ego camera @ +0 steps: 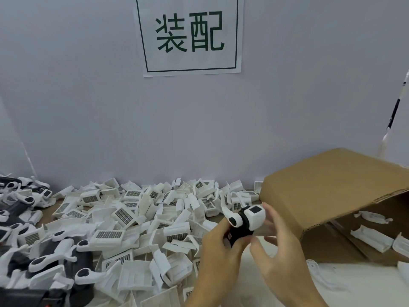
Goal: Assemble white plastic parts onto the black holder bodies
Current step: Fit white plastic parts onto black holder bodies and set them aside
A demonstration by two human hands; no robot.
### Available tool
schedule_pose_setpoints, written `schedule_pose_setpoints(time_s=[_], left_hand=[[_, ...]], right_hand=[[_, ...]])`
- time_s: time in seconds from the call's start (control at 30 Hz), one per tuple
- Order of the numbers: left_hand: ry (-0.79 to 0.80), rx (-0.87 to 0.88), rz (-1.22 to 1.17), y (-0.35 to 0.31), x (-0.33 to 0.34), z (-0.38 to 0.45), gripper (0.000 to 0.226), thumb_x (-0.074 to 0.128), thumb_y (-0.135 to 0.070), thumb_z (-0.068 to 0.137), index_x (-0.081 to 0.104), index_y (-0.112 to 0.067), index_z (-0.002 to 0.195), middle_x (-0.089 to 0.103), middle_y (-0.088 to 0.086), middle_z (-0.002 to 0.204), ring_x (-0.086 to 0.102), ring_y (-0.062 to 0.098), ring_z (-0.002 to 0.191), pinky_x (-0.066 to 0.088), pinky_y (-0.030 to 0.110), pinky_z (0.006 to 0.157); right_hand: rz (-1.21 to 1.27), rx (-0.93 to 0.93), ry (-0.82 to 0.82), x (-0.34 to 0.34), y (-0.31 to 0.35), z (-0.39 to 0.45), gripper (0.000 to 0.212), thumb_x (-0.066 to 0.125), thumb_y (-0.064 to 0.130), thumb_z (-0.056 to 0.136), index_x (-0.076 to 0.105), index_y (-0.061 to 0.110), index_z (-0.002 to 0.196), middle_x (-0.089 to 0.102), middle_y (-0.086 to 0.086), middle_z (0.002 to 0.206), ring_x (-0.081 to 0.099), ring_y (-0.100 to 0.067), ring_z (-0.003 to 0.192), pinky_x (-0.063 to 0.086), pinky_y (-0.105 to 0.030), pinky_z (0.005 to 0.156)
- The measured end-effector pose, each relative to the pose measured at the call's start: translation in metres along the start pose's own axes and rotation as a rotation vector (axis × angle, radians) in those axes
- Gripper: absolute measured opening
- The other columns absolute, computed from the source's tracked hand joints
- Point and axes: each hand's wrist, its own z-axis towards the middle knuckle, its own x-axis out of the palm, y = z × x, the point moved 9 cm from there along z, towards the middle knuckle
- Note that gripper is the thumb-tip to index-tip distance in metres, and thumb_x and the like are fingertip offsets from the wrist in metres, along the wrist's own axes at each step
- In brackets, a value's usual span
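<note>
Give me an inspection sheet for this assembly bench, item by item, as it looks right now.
Surface: bench, bare only near the front, partly under a white covering.
Job's things: black holder body held above the bench with a white plastic part on it; a heap of loose white parts; assembled black-and-white units piled at the left.
Clutter: cardboard box tipped on its side, white pieces inside.
Hands: left hand grips the holder body; right hand rests its fingers on the white part.
Cables: nothing seen.
Surroundings: plain wall with a printed sign; a black-and-white pole at the right edge.
</note>
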Motion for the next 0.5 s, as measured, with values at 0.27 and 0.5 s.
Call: schedule_pose_setpoints(time_s=[0.27, 0.5], left_hand=[[0.055, 0.266, 0.473, -0.007, 0.01, -0.008, 0.021, 0.066, -0.011, 0.088, 0.071, -0.02, 0.106, 0.062, -0.021, 0.095, 0.051, -0.002, 0.086, 0.045, 0.019, 0.073], [0.06, 0.295, 0.498, -0.012, 0.011, -0.009, 0.016, 0.064, -0.016, 0.09, 0.069, -0.019, 0.106, 0.064, -0.018, 0.096, 0.053, 0.005, 0.088, 0.05, 0.033, 0.074]], right_hand=[[0.215, 0.162, -0.117, -0.005, -0.009, 0.0, 0.063, 0.087, 0.037, 0.066, 0.057, 0.039, 0.121, 0.062, 0.043, 0.1, 0.065, 0.012, 0.092, 0.049, -0.005, 0.07], [0.128, 0.089, -0.168, -0.015, 0.0, 0.002, 0.05, 0.087, 0.046, 0.058, 0.069, 0.037, 0.104, 0.072, 0.03, 0.081, 0.07, 0.005, 0.075, 0.048, -0.003, 0.063]])
